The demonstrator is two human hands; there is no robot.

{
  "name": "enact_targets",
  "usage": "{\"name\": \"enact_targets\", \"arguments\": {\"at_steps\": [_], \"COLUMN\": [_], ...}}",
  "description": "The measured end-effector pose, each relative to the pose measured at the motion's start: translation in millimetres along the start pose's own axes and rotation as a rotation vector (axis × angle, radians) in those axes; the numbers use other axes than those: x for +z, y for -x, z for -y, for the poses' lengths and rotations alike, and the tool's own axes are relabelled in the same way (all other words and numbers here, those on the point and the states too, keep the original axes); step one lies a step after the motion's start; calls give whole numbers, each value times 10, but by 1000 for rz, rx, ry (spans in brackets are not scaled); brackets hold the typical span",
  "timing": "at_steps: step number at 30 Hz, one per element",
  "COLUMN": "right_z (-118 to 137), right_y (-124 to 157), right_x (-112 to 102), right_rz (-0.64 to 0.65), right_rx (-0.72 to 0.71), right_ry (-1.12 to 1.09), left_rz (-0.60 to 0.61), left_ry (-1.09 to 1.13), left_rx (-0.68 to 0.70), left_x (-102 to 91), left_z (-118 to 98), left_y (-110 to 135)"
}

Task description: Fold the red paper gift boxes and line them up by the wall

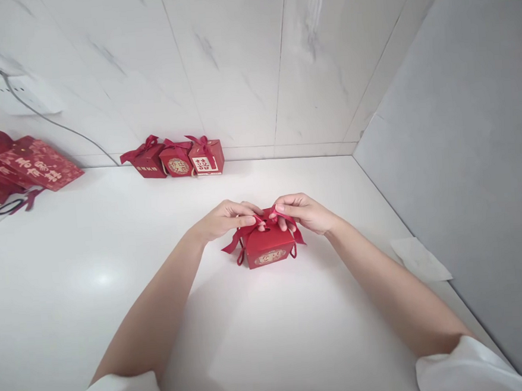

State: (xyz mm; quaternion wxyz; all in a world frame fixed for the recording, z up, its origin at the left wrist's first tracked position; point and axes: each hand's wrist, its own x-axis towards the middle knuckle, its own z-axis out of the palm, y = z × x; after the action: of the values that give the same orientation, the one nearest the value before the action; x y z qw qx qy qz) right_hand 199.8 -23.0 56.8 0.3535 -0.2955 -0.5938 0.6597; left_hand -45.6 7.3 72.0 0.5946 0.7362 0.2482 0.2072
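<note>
A small red gift box (270, 244) with a round gold emblem on its front stands upright on the white table. Over its top runs a red ribbon (233, 243), its loose ends hanging at both sides. My left hand (229, 217) pinches the ribbon at the box's top left between thumb and fingers. Opposite it, my right hand (304, 212) pinches another part of the same ribbon at the top right. Both hands are close together just above the lid, and they partly hide the middle of the ribbon. Red cords hang at the box's sides.
Along the back wall stand three red gift boxes (177, 161) with ribbons. Red printed bags or boxes (35, 162) lie at the far left beside black-handled scissors (9, 206). A grey cable (59, 123) runs down the tiled wall. White paper (420, 259) rests by the grey panel.
</note>
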Motion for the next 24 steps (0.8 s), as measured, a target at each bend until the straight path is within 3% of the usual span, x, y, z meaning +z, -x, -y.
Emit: {"name": "enact_targets", "arguments": {"at_steps": [5, 11, 17, 24], "right_z": [34, 9, -53, -96], "right_y": [1, -12, -48, -57], "right_x": [59, 74, 141, 185], "right_rz": [-2, -24, -130, -146], "right_rx": [-41, -82, -209, -240], "right_ry": [100, 121, 153, 200], "left_rz": [-184, -272, -300, -226], "left_ry": [-189, -165, -100, 40], "left_rx": [-30, -30, -23, -75], "left_x": [7, 65, 100, 97], "left_z": [-50, 3, 28, -30], "left_y": [-6, -25, -46, -31]}}
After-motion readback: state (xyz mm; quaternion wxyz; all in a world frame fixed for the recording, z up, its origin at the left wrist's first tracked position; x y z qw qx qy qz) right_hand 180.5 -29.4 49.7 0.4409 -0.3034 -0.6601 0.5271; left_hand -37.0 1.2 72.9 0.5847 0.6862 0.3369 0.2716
